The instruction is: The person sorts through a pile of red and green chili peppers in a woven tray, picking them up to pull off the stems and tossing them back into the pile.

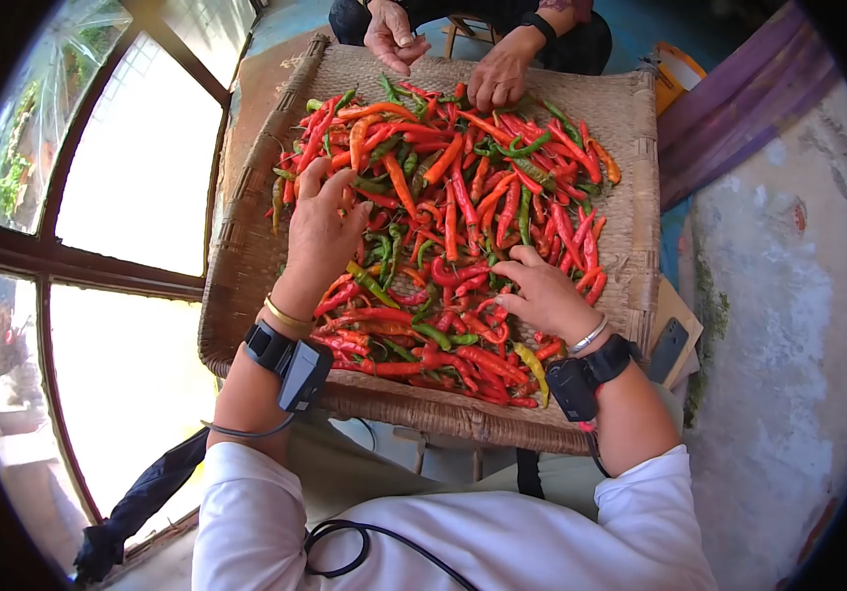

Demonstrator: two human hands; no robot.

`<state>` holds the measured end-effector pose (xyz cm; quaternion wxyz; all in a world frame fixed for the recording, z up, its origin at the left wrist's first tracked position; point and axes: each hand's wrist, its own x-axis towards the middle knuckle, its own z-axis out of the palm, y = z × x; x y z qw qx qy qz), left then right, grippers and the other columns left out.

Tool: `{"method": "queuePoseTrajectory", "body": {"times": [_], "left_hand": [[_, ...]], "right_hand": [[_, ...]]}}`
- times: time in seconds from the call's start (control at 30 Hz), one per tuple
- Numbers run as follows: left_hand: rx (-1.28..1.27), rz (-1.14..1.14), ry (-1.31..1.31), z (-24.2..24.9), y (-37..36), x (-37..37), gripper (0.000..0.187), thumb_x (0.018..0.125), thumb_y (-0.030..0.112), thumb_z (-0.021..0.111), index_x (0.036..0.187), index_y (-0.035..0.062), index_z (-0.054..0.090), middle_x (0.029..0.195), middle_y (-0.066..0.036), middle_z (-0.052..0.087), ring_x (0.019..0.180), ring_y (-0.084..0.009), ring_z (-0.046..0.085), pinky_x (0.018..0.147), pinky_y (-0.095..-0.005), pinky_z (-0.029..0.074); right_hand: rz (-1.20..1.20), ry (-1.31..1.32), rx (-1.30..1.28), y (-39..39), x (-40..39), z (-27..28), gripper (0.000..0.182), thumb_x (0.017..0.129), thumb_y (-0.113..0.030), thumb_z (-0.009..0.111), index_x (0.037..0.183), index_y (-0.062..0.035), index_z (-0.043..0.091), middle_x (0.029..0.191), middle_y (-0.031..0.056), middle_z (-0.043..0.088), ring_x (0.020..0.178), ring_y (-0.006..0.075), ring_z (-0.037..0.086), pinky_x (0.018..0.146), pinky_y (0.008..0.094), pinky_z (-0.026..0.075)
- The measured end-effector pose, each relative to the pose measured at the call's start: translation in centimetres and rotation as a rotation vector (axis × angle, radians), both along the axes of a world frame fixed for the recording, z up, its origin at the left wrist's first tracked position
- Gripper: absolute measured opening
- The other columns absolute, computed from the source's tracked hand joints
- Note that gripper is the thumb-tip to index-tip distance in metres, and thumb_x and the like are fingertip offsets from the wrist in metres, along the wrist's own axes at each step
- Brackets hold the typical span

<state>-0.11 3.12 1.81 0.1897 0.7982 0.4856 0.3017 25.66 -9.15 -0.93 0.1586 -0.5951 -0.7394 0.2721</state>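
Both hands, left (323, 231) and right (549, 295), reach over peppers (453, 222), fingers loosely spread, apparently empty.

A white short-sleeved top (463, 542) is worn, with gold (288, 313) and silver bangles (589, 336), black strapped wrist devices (303, 372) and black cables (384, 532).

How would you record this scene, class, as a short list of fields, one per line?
Container: woven tray, rectangular
Contents: many chili peppers, mostly red, some green or orange
Left hand: over the peppers' left side, fingers bent and apart; contact unclear
Right hand: at the peppers' right side, fingers bent and apart; contact unclear
Co-worker: at the far edge, one hand on the peppers, the other raised
Beside tray: phone on the right, window frame on the left
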Motion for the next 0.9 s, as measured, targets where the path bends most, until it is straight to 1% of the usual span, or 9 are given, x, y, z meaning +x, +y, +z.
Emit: {"method": "queuePoseTrajectory", "body": {"times": [0.07, 0.1, 0.13, 0.2, 0.23, 0.37, 0.43, 0.67, 0.9], "left_hand": [[0.084, 0.071, 0.116, 0.4, 0.9, -0.4, 0.042, 0.072, 0.011, 0.065, 0.111, 0.0051, 0.050, 0.125, -0.018, 0.036, 0.077, -0.0242, 0.059, 0.072, -0.0349, 0.047], [0.095, 0.039, 0.127, 0.0, 1.5, -0.4, 0.049, 0.072, 0.010, 0.065, 0.117, 0.0088, 0.045, 0.126, -0.019, 0.035, 0.083, -0.0270, 0.058, 0.074, -0.0365, 0.047], [0.098, 0.039, 0.129, -0.4, 1.8, -0.4, 0.049, 0.072, 0.010, 0.065, 0.117, 0.0088, 0.045, 0.126, -0.019, 0.035, 0.083, -0.0270, 0.058, 0.074, -0.0365, 0.047], [-0.065, 0.020, 0.080, -1.1, 1.9, -0.1, 0.055, 0.071, 0.010, 0.065, 0.121, 0.0112, 0.041, 0.127, -0.021, 0.033, 0.085, -0.0289, 0.057, 0.075, -0.0378, 0.047], [0.022, 0.012, 0.119, -1.3, 2.0, 0.1, 0.060, 0.070, 0.010, 0.065, 0.124, 0.0120, 0.038, 0.124, -0.020, 0.036, 0.083, -0.0287, 0.057, 0.073, -0.0378, 0.047], [0.086, 0.044, 0.167, -0.7, 2.0, 0.0, 0.061, 0.069, 0.011, 0.066, 0.124, 0.0122, 0.039, 0.120, -0.018, 0.039, 0.084, -0.0286, 0.057, 0.070, -0.0378, 0.048], [0.044, 0.049, 0.341, -0.6, 2.4, -0.5, 0.060, 0.067, 0.013, 0.067, 0.122, 0.0122, 0.041, 0.117, -0.016, 0.041, 0.084, -0.0286, 0.057, 0.068, -0.0377, 0.048], [0.143, -0.008, 0.463, -1.9, 2.1, -0.5, 0.058, 0.063, 0.011, 0.068, 0.116, 0.0129, 0.046, 0.121, -0.014, 0.039, 0.086, -0.0301, 0.057, 0.067, -0.0375, 0.049], [0.093, 0.079, 0.555, -1.3, 2.1, -0.4, 0.050, 0.064, 0.008, 0.061, 0.111, 0.0153, 0.048, 0.124, -0.015, 0.037, 0.076, -0.0313, 0.060, 0.061, -0.0390, 0.049]], "right_hand": [[-0.004, -0.068, -0.166, 0.0, -0.1, 0.1, 0.039, 0.076, -0.023, 0.059, 0.111, -0.0084, 0.052, 0.112, 0.0154, 0.045, 0.095, 0.0326, 0.052, 0.078, 0.0381, 0.044], [0.004, -0.072, -0.183, -0.1, -0.3, 0.3, 0.037, 0.076, -0.024, 0.059, 0.108, -0.0076, 0.054, 0.108, 0.0143, 0.048, 0.095, 0.0311, 0.053, 0.077, 0.0382, 0.044], [0.004, -0.070, -0.180, -0.1, -0.4, 0.5, 0.037, 0.076, -0.024, 0.059, 0.108, -0.0076, 0.054, 0.108, 0.0143, 0.048, 0.095, 0.0311, 0.053, 0.077, 0.0382, 0.044], [0.016, -0.051, -0.163, -0.2, -0.4, 0.6, 0.036, 0.076, -0.024, 0.059, 0.107, -0.0072, 0.054, 0.104, 0.0139, 0.050, 0.092, 0.0308, 0.053, 0.076, 0.0379, 0.044], [0.021, -0.027, -0.127, -0.2, -0.4, 0.6, 0.035, 0.076, -0.024, 0.058, 0.106, -0.0060, 0.055, 0.099, 0.0136, 0.051, 0.089, 0.0307, 0.054, 0.075, 0.0378, 0.044], [0.034, -0.027, -0.106, 0.0, -0.5, 0.5, 0.035, 0.076, -0.024, 0.058, 0.105, -0.0047, 0.055, 0.094, 0.0138, 0.052, 0.086, 0.0307, 0.054, 0.073, 0.0378, 0.044], [0.061, -0.007, -0.091, 0.0, -0.6, 0.4, 0.034, 0.076, -0.024, 0.058, 0.103, -0.0039, 0.055, 0.089, 0.0140, 0.053, 0.084, 0.0307, 0.053, 0.072, 0.0380, 0.043], [0.077, 0.016, -0.030, 0.0, -0.6, -0.1, 0.032, 0.075, -0.025, 0.061, 0.099, -0.0040, 0.056, 0.087, 0.0140, 0.053, 0.083, 0.0314, 0.054, 0.071, 0.0388, 0.044], [0.087, 0.023, -0.027, -0.1, -0.7, 0.0, 0.031, 0.075, -0.023, 0.060, 0.099, -0.0034, 0.055, 0.088, 0.0143, 0.053, 0.084, 0.0313, 0.054, 0.072, 0.0384, 0.044]]}}
